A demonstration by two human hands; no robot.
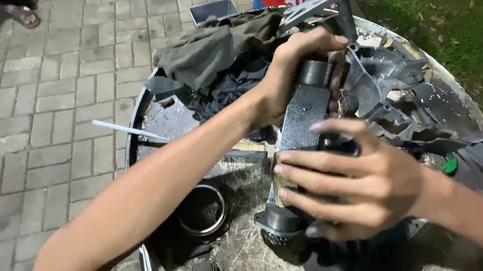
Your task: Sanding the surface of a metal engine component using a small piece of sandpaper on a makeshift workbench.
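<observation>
Both hands are gripping one dark metal bracket (303, 119) standing tilted on the round drum-top worktop (139, 117): the left hand (290, 74) is clenching its upper end by the black collar, and the right hand (356, 185) is wrapping its fingers (311, 173) over the lower end. Judging by this, the part is being held mid-handling and not set down. It is looking grimy, flat-faced and speckled, lying beside rags (209, 48) and a metal ring (202, 210).
</observation>
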